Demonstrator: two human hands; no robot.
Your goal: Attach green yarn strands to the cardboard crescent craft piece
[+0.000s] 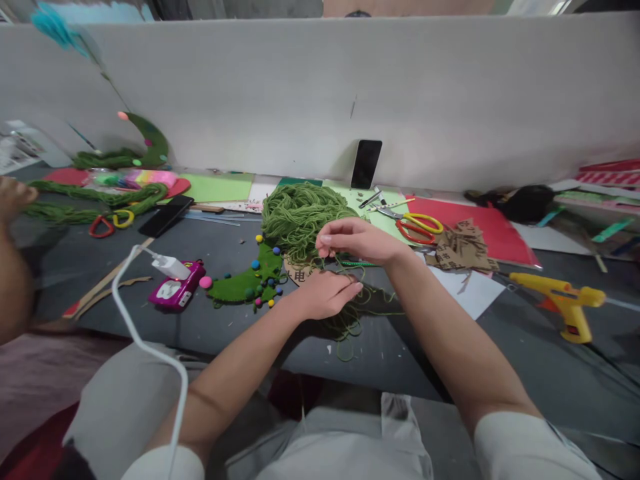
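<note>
right hand (350,241) pinching green yarn (300,217) (one heap) | left hand (325,293) flat, open | two scissors (417,227)

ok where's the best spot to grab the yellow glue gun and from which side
Take the yellow glue gun by its handle, the short leg that points down toward the near table edge. It lies flat on the grey table with its barrel pointing left at the cardboard scraps, so coming from the right and near side, likely with the right hand, keeps fingers off the nozzle.
</note>
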